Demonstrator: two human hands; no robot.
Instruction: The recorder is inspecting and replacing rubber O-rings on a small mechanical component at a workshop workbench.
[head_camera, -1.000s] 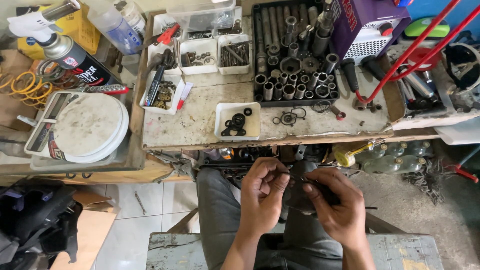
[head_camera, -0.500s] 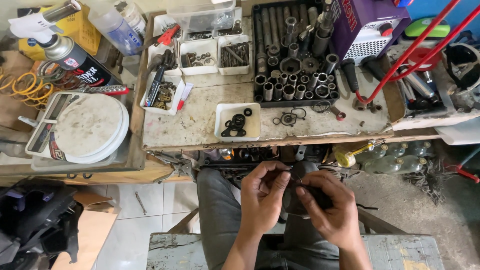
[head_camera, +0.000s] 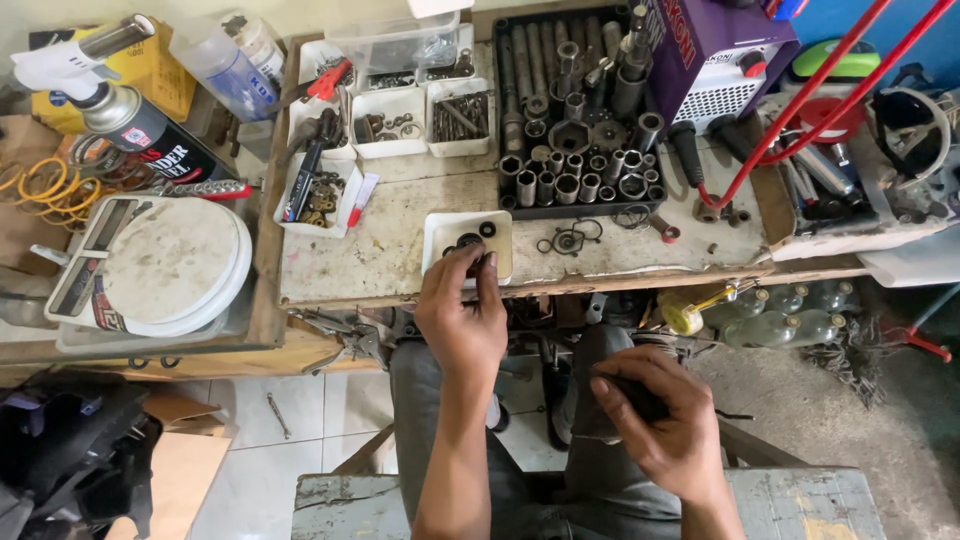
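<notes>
the left hand (head_camera: 462, 318) reaches up and away from the body to the front edge of the workbench (head_camera: 390, 250). its fingertips (head_camera: 472, 262) are bent down into a small white tray (head_camera: 440, 232) that sits right at that edge. in the tray lie little black rubber rings (head_camera: 487, 229). the fingers look pressed close together on one dark ring at the near side of the tray, but the ring is mostly hidden under them, so i cannot tell if it is truly pinched.

the right hand (head_camera: 668, 430) is low, over the person's lap, well apart from the tray. it is curled around a dark part (head_camera: 636, 396). the thumb lies on top and the fingers wrap under it. the part is mostly hidden, but what shows seems to run from left to right across the hand.

so the tray of rings lies up and to the left of the dark part, and the left hand is much nearer to the rings. the right hand is nearer to the body. the two hands are well apart, with the edge of the bench and the grey trousers between them.

further back on the bench is a black tray of sockets (head_camera: 575, 160), standing in rows. to the left is a white round scale (head_camera: 165, 262). just right of the white tray a few loose metal rings (head_camera: 568, 238) lie on the bench top.
</notes>
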